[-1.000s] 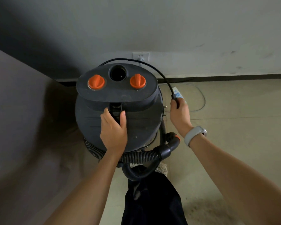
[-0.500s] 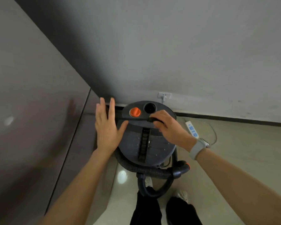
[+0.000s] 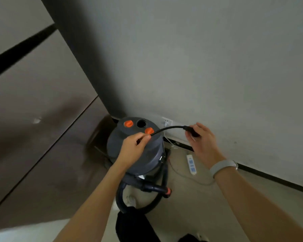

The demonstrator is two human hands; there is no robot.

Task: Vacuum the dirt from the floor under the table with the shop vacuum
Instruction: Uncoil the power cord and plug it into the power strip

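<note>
While the round grey plastic shop vacuum [image 3: 135, 149] with two orange knobs stands on the floor in the corner by the wall, its black power cord [image 3: 166, 128] is stretched between both hands. Left hand [image 3: 136, 145] pinches the cord above the lid; right hand [image 3: 202, 138] curls round the black plug [image 3: 191, 130]. Judgement: cord held taut to free the plug end for the white power strip [image 3: 191, 165] lying on the floor just right of the vacuum, or the white wall socket [image 3: 166, 122] behind it. Black hose [image 3: 140, 203] loops at the base, unused; vacuuming not yet begun.
</note>
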